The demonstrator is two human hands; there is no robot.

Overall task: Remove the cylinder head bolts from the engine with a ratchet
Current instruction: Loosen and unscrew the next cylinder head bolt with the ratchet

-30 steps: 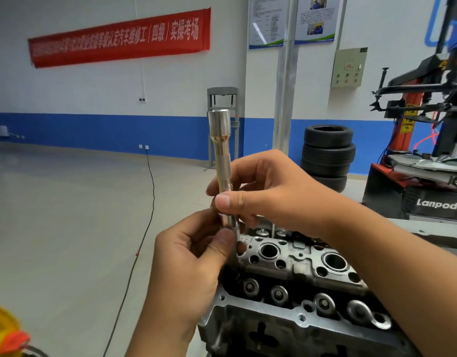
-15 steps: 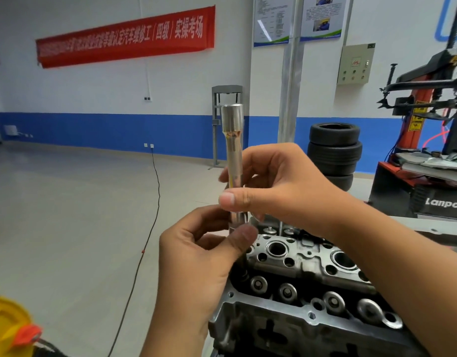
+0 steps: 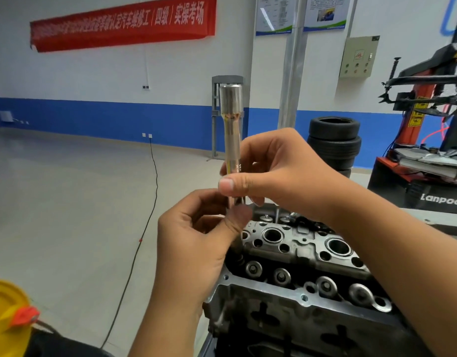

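Note:
A long chrome extension bar with a socket (image 3: pixel 231 124) stands upright over the left end of the grey cylinder head (image 3: pixel 299 256). My right hand (image 3: pixel 273 171) pinches its lower shaft between thumb and fingers. Just below, my left hand (image 3: pixel 196 243) holds the bottom end with thumb and curled fingers. The lowest part of the tool and what it meets are hidden behind my hands. Several round bolt heads and open bores show along the head. No ratchet handle is in view.
The engine block (image 3: pixel 286 323) fills the lower right. A black cable (image 3: pixel 145 228) runs across the grey floor. Stacked tyres (image 3: pixel 334 140) and a red tyre machine (image 3: pixel 423 176) stand at the right. A yellow object (image 3: pixel 6 313) sits at the lower left.
The camera view has shifted slightly, so the tool and hands sit a little further right. Both hands keep their hold on the upright bar.

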